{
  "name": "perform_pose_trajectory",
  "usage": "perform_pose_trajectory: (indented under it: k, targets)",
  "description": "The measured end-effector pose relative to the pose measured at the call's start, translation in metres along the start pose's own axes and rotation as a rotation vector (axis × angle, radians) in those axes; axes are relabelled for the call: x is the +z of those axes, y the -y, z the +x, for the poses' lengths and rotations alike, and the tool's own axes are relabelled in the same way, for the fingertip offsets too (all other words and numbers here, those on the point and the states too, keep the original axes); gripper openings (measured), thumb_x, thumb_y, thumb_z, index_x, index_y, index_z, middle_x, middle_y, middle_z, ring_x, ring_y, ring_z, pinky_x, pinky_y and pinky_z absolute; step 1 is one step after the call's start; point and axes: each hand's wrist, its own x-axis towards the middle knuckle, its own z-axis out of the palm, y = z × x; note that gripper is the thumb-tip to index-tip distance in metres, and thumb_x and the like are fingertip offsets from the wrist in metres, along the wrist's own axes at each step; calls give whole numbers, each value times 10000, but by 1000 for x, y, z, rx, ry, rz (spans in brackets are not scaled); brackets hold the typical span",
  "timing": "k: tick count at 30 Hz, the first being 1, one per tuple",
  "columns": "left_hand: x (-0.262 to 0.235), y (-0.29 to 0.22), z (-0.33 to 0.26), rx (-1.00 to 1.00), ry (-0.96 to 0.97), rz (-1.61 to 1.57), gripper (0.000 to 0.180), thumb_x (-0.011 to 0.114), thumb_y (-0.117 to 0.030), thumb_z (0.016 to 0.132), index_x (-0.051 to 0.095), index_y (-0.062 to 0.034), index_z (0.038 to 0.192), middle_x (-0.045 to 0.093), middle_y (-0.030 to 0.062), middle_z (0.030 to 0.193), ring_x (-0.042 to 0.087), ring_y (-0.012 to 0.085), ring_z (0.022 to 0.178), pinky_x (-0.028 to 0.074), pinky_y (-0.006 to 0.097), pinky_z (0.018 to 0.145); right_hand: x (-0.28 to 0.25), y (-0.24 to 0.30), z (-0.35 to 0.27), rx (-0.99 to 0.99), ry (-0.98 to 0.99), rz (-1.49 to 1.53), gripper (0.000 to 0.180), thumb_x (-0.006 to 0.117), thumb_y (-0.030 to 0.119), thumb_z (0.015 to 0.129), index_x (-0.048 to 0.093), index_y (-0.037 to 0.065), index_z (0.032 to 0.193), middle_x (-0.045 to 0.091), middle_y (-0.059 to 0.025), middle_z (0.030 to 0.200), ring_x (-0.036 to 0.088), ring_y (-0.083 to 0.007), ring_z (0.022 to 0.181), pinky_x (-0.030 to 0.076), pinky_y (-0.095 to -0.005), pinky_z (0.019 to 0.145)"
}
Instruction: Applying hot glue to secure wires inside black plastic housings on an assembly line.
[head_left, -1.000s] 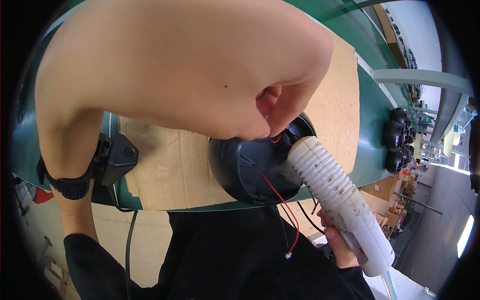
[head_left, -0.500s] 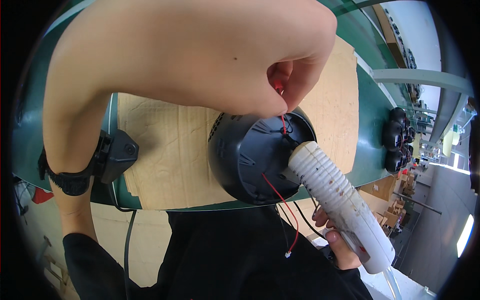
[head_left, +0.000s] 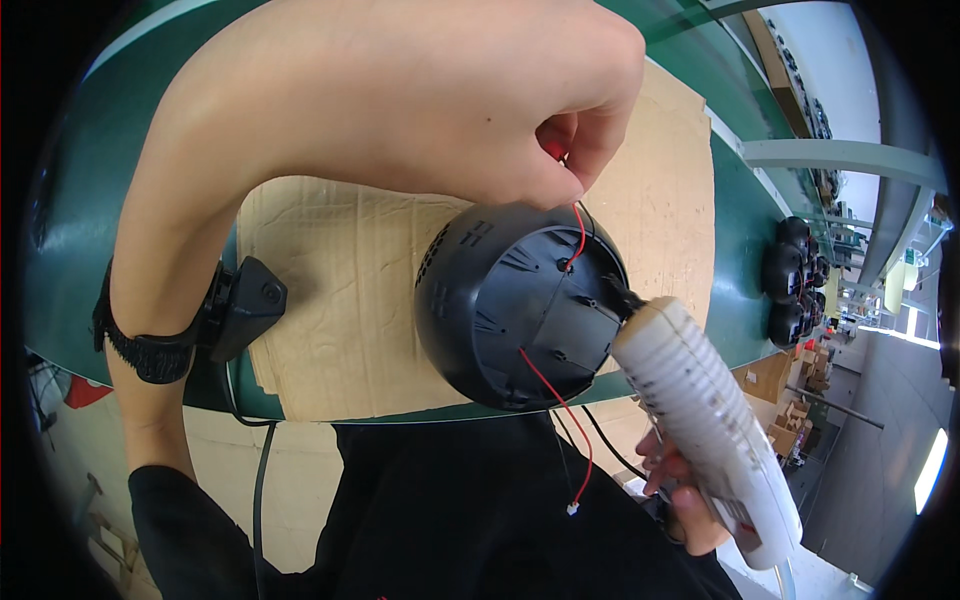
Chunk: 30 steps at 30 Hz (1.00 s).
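My left forearm is bare, and at the left of the frame it wears a black textured wrist strap (head_left: 150, 350) with a black angular device (head_left: 245, 305) fixed on it; a dark cable (head_left: 262, 490) hangs down from this device. In the lower middle of the frame I wear a black shirt (head_left: 450, 510), and its black sleeve (head_left: 185, 530) shows at lower left.

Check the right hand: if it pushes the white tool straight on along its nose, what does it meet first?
The right hand aims the white tool up-left; its dark tip already looks to be touching the black housing's rim, so the housing comes first. Depth is unclear.
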Motion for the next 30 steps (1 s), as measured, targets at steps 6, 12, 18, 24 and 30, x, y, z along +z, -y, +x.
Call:
perform_pose_trajectory:
  k: [6, 12, 18, 24, 30]
  targets:
    - [2, -20, -10, -163, -29, 85, 194, 617, -109, 885, 708, 54, 830, 672, 184, 735, 633, 333, 692, 516, 380, 668, -27, -50, 10, -190, 41, -72, 141, 734, 57, 449, 696, 40, 584, 668, -92, 572, 723, -292, 629, 591, -389, 677]
    - [58, -27, -37, 5, -564, 804, 289, 787, -91, 724, 726, -16, 997, 608, 81, 781, 639, 271, 728, 505, 374, 643, 0, -6, 15, -108, 50, 160, 92, 730, 13, 505, 646, 36, 535, 635, -75, 511, 685, -277, 549, 530, -347, 574]
    - [123, -85, -45, -79, -255, 764, 386, 755, -116, 593, 698, 14, 952, 527, 32, 720, 567, 164, 670, 451, 320, 530, -33, -16, 22, -104, 280, 11, 416, 862, 96, 607, 761, 14, 1002, 771, -149, 940, 760, -303, 929, 588, -372, 835]
    - [125, -68, -31, 194, -356, 649, 299, 717, -99, 580, 732, 9, 859, 543, 17, 694, 558, 154, 619, 433, 272, 480, -43, -21, 31, -94, 304, -70, 396, 862, 194, 645, 761, 20, 986, 771, -111, 894, 751, -298, 910, 572, -371, 844]
    - [58, -69, -14, -163, -336, 543, 197, 790, -84, 692, 733, 13, 853, 684, 120, 768, 636, 209, 607, 456, 312, 496, -44, -5, 37, -229, 353, -36, 225, 825, 217, 704, 765, 66, 859, 746, -68, 802, 691, -236, 724, 517, -342, 731]
